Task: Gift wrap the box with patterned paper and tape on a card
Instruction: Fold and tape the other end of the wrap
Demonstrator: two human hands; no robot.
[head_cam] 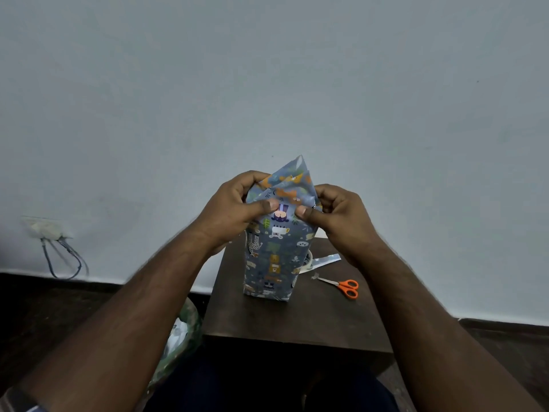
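Note:
A tall box (pixel 271 260) wrapped in blue paper with animal prints stands upright on a small dark table (pixel 297 319). The loose paper (pixel 292 181) sticks up above the box's top end, folded into flaps. My left hand (pixel 234 208) grips the paper at the top left, thumb pressed on the front face. On the top right my right hand (pixel 335 215) pinches the paper with its thumb on the front. A roll of tape (pixel 309 260) lies behind the box, mostly hidden.
Orange-handled scissors (pixel 344 286) lie on the table right of the box, near a paper scrap (pixel 326 258). A bag with rolled paper (pixel 181 334) leans at the table's left side. A wall socket with cables (pixel 50 233) is at far left. A plain wall stands behind.

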